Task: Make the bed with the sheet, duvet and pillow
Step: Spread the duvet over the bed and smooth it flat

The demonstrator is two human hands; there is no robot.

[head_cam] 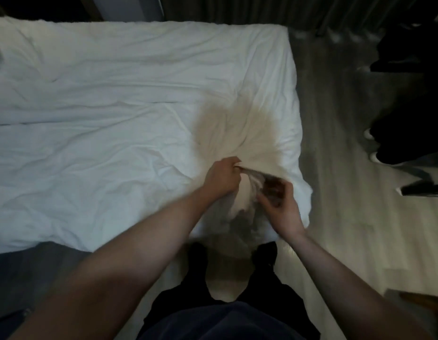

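Duvet (115, 114): white, creased, spread across the bed; its near right corner is bunched, with folds radiating toward the hands.
Left hand (221, 177): fingers curled round a gathered fold of the duvet near its corner; fabric is pulled taut from this grip.
Right hand (280, 209): just beside the left hand, at the duvet's corner; fingers bent over the cloth edge. The area is blurred, so whether it actually grips cannot be told.
Duvet corner: hangs off the bed's near edge, in front of the person's dark trousers (237, 290).
Floor (335, 192): pale, to the right of the bed.
Dark clothing (409, 106): piled on the floor at far right, well apart from the bed.
Sheet, pillow: cannot be picked out.
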